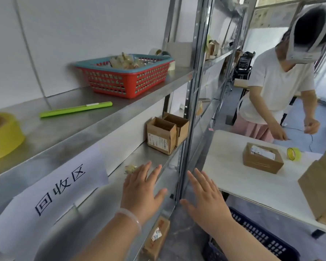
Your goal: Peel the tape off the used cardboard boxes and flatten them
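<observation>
While raised before the front edge of the middle shelf (pixel 158 157), both empty: left hand (pixel 141 187), fingers straight and spread, pale bracelet (pixel 129 217) at the wrist; right hand (pixel 205 196), likewise flat and spread, just right of the steel upright (pixel 188 129). Contact with the shelf not discernible. Farther along the same shelf, beside the upright: two small open cardboard boxes (pixel 167 134), side by side, the nearer bearing a shipping label. Just beyond the left fingertips: crumpled tape scrap (pixel 130 168). On the top shelf, near to far: large yellow tape roll (pixel 2 136), green utility knife (pixel 75 109), red basket (pixel 124 85) holding wadded tape (pixel 124 61). On the shelf lip, near left: paper sign (pixel 51 191) with handwritten characters. Right, on the white table (pixel 252 187): closed labelled cardboard box (pixel 262 161), small yellowish tape roll (pixel 294 153) near it, larger cardboard box (pixel 322 187) at the near right edge. Behind the table: second person (pixel 277 87) in a white shirt. Under the table: dark blue crate (pixel 262 234).
</observation>
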A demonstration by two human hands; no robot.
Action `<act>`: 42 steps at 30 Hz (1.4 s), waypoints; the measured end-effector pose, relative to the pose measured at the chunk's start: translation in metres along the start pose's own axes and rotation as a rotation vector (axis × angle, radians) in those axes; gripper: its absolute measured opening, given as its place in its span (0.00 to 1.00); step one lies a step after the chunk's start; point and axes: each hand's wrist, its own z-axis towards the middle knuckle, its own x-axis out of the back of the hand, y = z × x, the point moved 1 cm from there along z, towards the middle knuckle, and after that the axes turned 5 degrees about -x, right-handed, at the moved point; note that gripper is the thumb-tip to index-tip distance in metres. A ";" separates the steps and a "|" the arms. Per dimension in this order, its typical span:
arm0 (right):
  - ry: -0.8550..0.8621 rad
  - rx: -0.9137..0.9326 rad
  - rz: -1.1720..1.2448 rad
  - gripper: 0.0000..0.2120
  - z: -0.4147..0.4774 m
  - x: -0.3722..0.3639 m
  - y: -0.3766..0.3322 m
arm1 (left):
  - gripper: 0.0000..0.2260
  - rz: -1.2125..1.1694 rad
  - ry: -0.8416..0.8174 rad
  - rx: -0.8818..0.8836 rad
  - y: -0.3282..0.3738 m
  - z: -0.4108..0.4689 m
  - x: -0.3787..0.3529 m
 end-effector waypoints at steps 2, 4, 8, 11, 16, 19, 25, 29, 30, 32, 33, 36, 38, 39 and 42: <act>-0.017 0.000 0.011 0.38 0.021 -0.007 0.005 | 0.31 0.003 -0.013 0.011 -0.004 0.013 -0.009; -0.047 -0.006 0.037 0.39 0.044 -0.012 0.009 | 0.31 0.003 -0.033 0.045 -0.012 0.025 -0.019; -0.144 0.013 0.073 0.40 0.092 -0.024 0.014 | 0.31 -0.037 -0.083 0.149 -0.024 0.054 -0.040; -0.208 0.063 0.091 0.39 0.133 -0.030 0.024 | 0.31 -0.070 -0.119 0.222 -0.022 0.082 -0.050; -0.251 0.104 0.150 0.39 0.220 -0.020 0.043 | 0.30 -0.132 -0.117 0.306 -0.015 0.134 -0.066; -0.253 0.120 0.152 0.38 0.265 -0.015 0.052 | 0.31 -0.162 -0.112 0.363 -0.013 0.163 -0.079; -0.199 0.303 0.140 0.35 0.328 -0.017 0.059 | 0.31 -0.241 -0.093 0.446 -0.004 0.207 -0.095; -0.147 0.402 0.048 0.30 0.363 -0.018 0.055 | 0.29 -0.290 -0.091 0.482 0.000 0.218 -0.100; -0.150 0.420 0.055 0.27 0.368 -0.020 0.055 | 0.29 -0.307 -0.091 0.495 -0.001 0.219 -0.102; -0.116 0.467 0.101 0.19 0.373 -0.025 0.055 | 0.29 -0.338 -0.062 0.517 -0.001 0.221 -0.104; -0.090 0.490 0.126 0.16 0.373 -0.028 0.056 | 0.29 -0.353 -0.048 0.534 -0.001 0.223 -0.106; -0.062 0.560 0.220 0.10 0.370 -0.038 0.054 | 0.32 -0.409 -0.016 0.586 -0.003 0.225 -0.112; -0.116 0.599 0.300 0.08 0.366 -0.042 0.050 | 0.37 -0.486 0.038 0.645 -0.003 0.227 -0.114; -0.147 0.613 0.343 0.08 0.363 -0.044 0.048 | 0.39 -0.560 0.096 0.691 -0.001 0.228 -0.113; -0.224 0.614 0.543 0.08 0.353 -0.044 0.048 | 0.44 -0.735 0.252 0.807 -0.006 0.226 -0.119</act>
